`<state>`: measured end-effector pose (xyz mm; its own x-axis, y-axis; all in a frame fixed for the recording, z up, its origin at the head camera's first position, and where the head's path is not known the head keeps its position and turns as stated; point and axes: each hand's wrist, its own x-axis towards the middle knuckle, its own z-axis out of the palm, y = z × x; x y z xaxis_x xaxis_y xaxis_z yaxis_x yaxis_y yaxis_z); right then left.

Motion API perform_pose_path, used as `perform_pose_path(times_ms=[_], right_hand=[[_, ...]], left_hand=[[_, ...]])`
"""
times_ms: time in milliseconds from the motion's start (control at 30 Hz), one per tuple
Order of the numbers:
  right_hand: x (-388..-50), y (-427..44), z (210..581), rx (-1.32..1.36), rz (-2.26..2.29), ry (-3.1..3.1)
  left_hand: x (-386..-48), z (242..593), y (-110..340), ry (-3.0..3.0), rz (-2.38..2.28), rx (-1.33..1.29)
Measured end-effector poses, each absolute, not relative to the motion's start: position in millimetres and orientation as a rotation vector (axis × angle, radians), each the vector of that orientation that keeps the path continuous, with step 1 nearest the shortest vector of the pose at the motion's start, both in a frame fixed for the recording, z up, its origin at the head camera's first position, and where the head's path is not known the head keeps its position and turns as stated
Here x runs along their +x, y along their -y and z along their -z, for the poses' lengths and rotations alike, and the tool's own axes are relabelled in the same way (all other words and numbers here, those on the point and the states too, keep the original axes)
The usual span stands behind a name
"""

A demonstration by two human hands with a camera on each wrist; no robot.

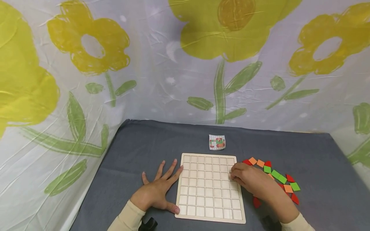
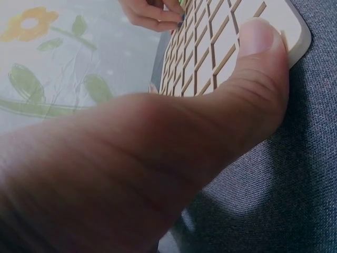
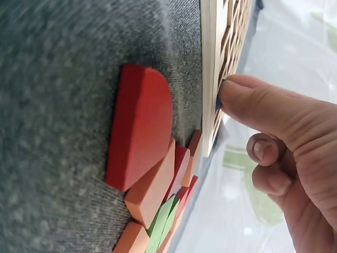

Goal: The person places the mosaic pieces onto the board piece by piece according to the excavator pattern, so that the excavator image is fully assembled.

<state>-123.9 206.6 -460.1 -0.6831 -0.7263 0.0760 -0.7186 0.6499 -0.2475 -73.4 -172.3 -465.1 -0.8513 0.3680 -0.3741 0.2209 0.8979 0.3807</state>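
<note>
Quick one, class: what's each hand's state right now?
Left hand: open, fingers spread, touching the wooden board.
Right hand: closed, pinching a small blue piece at the board's right side.

Two hands (image 1: 157,192), one board (image 1: 209,189), one card (image 1: 217,142), four green tiles (image 1: 295,186) show.

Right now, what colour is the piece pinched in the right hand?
The piece is blue, though mostly hidden; the right wrist view shows it best.

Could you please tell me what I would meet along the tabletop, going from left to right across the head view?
Left hand, wooden grid board, right hand, rightmost green tile.
</note>
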Motion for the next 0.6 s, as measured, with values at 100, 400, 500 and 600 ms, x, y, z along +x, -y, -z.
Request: perform_pose_path(times_ms=[100,400,500,600], right_hand=[[-123,-207,460,-1.231,0.415,-2.798],[-122,-209,461,-1.282,0.465,-2.792],[-122,-212,458,-1.362,0.506,-2.818],[-123,-218,454,-1.399,0.507,-2.902]], left_hand=[[-73,465,172,-2.610,-0.458,0.424],[-72,464,171,-2.602,-0.469,0.410],[-73,463,170,-2.605,-0.474,0.414],[-74,462,171,-2.609,-0.472,0.415]])
